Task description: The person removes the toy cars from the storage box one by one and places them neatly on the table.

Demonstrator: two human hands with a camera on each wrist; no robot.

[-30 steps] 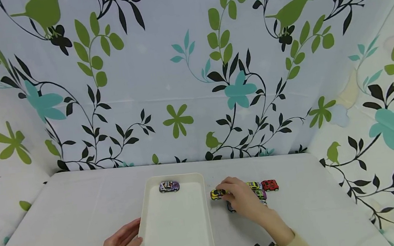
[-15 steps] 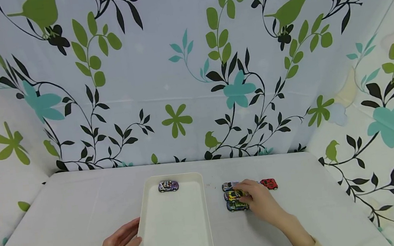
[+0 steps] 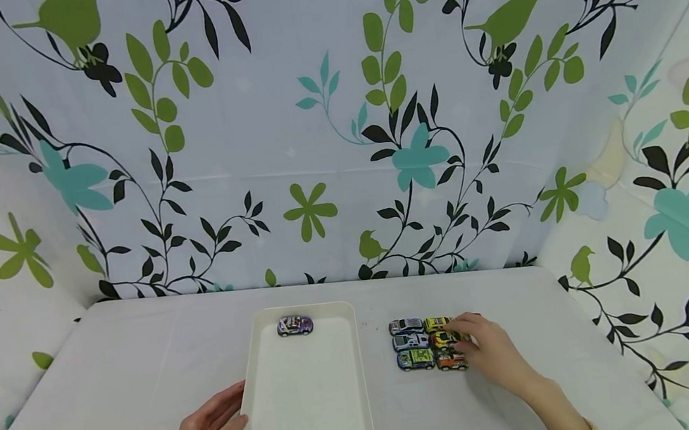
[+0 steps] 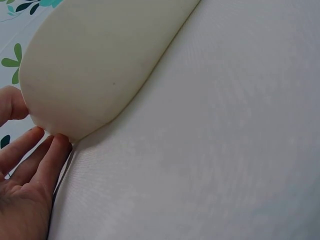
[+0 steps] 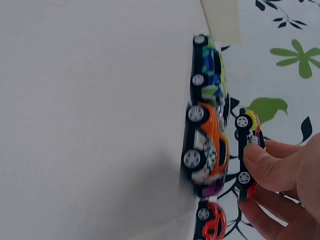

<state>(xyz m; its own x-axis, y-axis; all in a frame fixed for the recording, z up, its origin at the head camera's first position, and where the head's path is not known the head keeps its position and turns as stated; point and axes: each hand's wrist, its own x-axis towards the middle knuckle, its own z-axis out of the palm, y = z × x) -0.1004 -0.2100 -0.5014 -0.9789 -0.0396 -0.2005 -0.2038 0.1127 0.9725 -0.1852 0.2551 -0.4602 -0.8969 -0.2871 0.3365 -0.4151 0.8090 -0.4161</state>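
From the head camera, you have your left hand (image 3: 206, 429) lying flat and relaxed against the near left side of the white tray (image 3: 349, 424), steadying it, while your right hand (image 3: 494, 354) sits at the right edge of a tight block of toy cars (image 3: 426, 344) on the table, just right of the tray. One purple car (image 3: 295, 325) already stands at the tray's far end, so you look to be at the picking step for the next car; lifting it will call for a clean pinch on one body without nudging its close neighbours. Your left wrist camera shows only what the head view cannot: your straight fingertips (image 4: 57, 145) touching the tray's rounded corner (image 4: 75, 100), holding nothing. Your right wrist camera settles the grip, which the head view hides behind your knuckles: your thumb (image 5: 267, 167) and fingers pinch a yellow car (image 5: 248, 137), with an orange car (image 5: 207, 150), a green-and-blue car (image 5: 210, 75) and a red car (image 5: 212, 222) beside it.
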